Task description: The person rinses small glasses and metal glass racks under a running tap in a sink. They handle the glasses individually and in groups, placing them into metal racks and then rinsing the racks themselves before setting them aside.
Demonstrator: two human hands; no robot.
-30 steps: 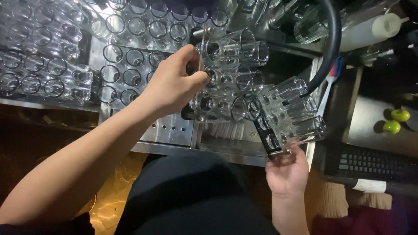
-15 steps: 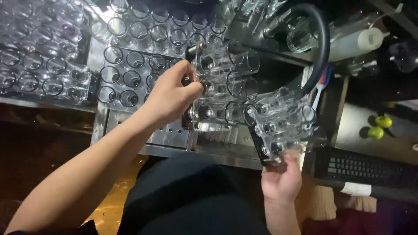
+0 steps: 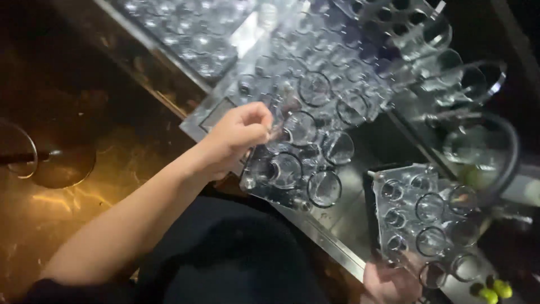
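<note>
Left hand (image 3: pixel 239 134) pinches clear glass rack (image 3: pixel 301 155); right hand (image 3: pixel 391 281) grips second rack (image 3: pixel 424 222) (limes (image 3: pixel 494 291) beside)

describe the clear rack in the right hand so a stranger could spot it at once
Start at the steel counter running across the picture, covered in glasses. At its lower right end, the right hand grips a clear rack from below. Unlike the rack at the left hand, it is tilted up off the counter, near two limes.

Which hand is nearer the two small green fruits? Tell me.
Right. The right hand grips the clear tray just beside the green fruits; the left hand is far off.
</note>
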